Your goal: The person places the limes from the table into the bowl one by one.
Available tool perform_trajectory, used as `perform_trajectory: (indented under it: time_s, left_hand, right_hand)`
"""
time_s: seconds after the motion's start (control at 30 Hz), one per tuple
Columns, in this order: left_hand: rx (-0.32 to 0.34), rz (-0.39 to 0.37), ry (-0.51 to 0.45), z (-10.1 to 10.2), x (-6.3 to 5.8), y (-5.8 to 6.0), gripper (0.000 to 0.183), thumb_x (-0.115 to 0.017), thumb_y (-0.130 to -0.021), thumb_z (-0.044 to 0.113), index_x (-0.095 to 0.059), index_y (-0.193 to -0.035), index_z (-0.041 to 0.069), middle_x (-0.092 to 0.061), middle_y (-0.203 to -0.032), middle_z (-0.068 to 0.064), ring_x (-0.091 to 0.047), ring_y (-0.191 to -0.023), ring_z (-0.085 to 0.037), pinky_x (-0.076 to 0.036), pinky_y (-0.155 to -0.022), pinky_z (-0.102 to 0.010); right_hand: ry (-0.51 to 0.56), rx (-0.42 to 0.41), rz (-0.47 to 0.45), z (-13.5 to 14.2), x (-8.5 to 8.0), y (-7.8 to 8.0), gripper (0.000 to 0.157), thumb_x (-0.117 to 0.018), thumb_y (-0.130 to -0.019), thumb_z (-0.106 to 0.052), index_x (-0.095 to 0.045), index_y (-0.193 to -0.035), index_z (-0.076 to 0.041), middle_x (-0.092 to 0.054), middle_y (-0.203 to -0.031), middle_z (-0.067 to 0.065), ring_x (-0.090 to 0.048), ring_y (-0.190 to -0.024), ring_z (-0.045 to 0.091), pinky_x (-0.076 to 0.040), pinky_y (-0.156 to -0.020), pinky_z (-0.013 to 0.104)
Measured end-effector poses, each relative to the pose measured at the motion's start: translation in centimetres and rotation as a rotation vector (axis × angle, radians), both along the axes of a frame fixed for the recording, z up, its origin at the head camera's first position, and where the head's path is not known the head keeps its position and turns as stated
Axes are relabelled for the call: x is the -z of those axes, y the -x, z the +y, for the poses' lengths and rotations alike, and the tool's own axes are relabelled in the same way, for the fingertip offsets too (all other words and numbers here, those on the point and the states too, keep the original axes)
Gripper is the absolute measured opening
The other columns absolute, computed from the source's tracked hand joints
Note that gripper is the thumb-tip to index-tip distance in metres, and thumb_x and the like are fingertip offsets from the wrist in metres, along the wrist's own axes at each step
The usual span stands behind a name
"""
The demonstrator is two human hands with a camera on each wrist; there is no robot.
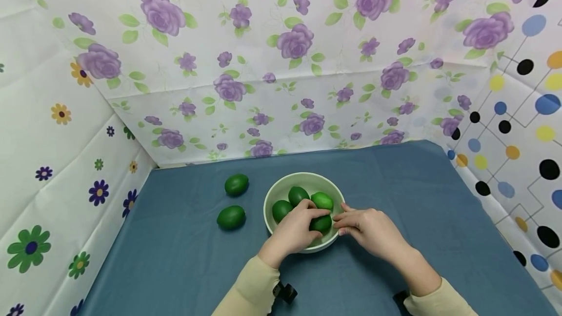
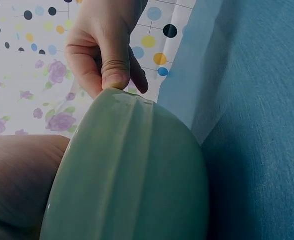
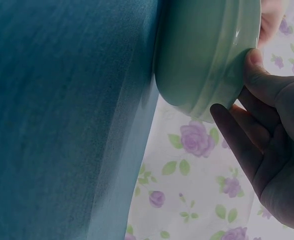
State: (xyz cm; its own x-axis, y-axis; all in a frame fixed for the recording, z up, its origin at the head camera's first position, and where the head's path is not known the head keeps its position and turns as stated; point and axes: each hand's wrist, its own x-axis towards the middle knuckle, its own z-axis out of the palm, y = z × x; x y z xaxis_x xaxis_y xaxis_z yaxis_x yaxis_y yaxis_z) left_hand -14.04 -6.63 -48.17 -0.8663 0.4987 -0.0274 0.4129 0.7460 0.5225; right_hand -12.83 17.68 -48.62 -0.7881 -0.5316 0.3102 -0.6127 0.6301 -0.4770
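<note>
A pale green bowl [image 1: 303,174] stands on the blue cloth and holds several green limes. My left hand [image 1: 293,228] reaches over its near left side, with thumb and fingers around a dark green lime [image 1: 320,225] inside. Beside that lime lie a brighter green lime [image 1: 322,201] and two dark ones, the back lime [image 1: 298,195] and the left lime [image 1: 282,210]. At the right side, my right hand [image 1: 373,230] pinches the bowl's rim. The right wrist view shows its thumb on the bowl wall [image 3: 201,55]; the left fingertips are hidden in the left wrist view.
Two more dark green limes, a far one [image 1: 236,185] and a near one [image 1: 231,217], lie left of the bowl on the blue cloth [image 1: 175,257]. A flowered curtain [image 1: 263,87] rises behind the table, with patterned sheets at both sides.
</note>
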Motion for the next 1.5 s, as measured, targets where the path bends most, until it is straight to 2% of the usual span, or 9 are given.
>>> perform_trajectory:
  time_s: [0.17, 0.33, 0.53, 0.77, 1.13, 1.5]
  left_hand:
    - [-0.006, 0.010, 0.018, 0.27, -0.07, 0.12, 0.063, -0.088, -0.093, 0.018, -0.065, -0.152, 0.025, -0.058, -0.138, -0.006, -0.066, -0.111, -0.021, -0.060, -0.090, -0.037]
    - [-0.006, 0.080, 0.071, 0.55, -0.11, 0.24, 0.061, -0.091, -0.091, 0.020, -0.069, -0.147, 0.025, -0.062, -0.140, -0.003, -0.068, -0.114, -0.022, -0.061, -0.089, -0.039]
    - [-0.018, 0.140, 0.077, 0.74, -0.09, 0.26, 0.058, -0.093, -0.087, 0.020, -0.073, -0.141, 0.024, -0.066, -0.137, -0.001, -0.068, -0.116, -0.020, -0.061, -0.093, -0.039]
    - [-0.066, 0.165, 0.073, 0.71, 0.15, 0.13, 0.060, -0.096, -0.085, 0.024, -0.073, -0.141, 0.023, -0.065, -0.129, -0.004, -0.069, -0.104, -0.021, -0.062, -0.084, -0.038]
    - [-0.084, 0.136, 0.003, 0.89, 0.37, 0.27, 0.059, -0.096, -0.084, 0.017, -0.074, -0.138, 0.019, -0.064, -0.127, -0.005, -0.069, -0.103, -0.021, -0.062, -0.086, -0.037]
    - [-0.082, 0.122, 0.002, 0.67, 0.29, 0.09, 0.063, -0.097, -0.083, 0.019, -0.072, -0.141, 0.021, -0.064, -0.128, -0.005, -0.069, -0.103, -0.022, -0.062, -0.084, -0.037]
  right_hand:
    - [0.000, 0.001, 0.010, 0.04, 0.15, 0.00, 0.023, -0.086, -0.090, -0.022, -0.087, -0.113, -0.022, -0.079, -0.120, -0.008, -0.066, -0.131, 0.026, -0.066, -0.083, 0.039]
    - [0.001, 0.004, 0.018, 0.09, 0.22, 0.01, 0.024, -0.087, -0.090, -0.022, -0.087, -0.113, -0.023, -0.079, -0.120, -0.008, -0.066, -0.130, 0.026, -0.066, -0.084, 0.039]
    - [0.003, 0.002, 0.020, 0.06, 0.15, 0.01, 0.023, -0.087, -0.090, -0.022, -0.087, -0.113, -0.023, -0.079, -0.119, -0.009, -0.067, -0.130, 0.026, -0.066, -0.086, 0.041]
    - [0.006, 0.006, 0.011, -0.02, 0.14, -0.02, 0.023, -0.087, -0.090, -0.020, -0.087, -0.113, -0.023, -0.079, -0.119, -0.009, -0.067, -0.130, 0.026, -0.065, -0.087, 0.042]
    - [0.007, 0.010, 0.004, -0.06, 0.16, 0.00, 0.022, -0.086, -0.091, -0.021, -0.087, -0.113, -0.022, -0.079, -0.120, -0.008, -0.066, -0.131, 0.026, -0.065, -0.088, 0.043]
    - [0.007, 0.011, 0.001, -0.04, 0.17, 0.02, 0.023, -0.087, -0.090, -0.020, -0.087, -0.114, -0.022, -0.079, -0.120, -0.008, -0.066, -0.131, 0.026, -0.065, -0.088, 0.043]
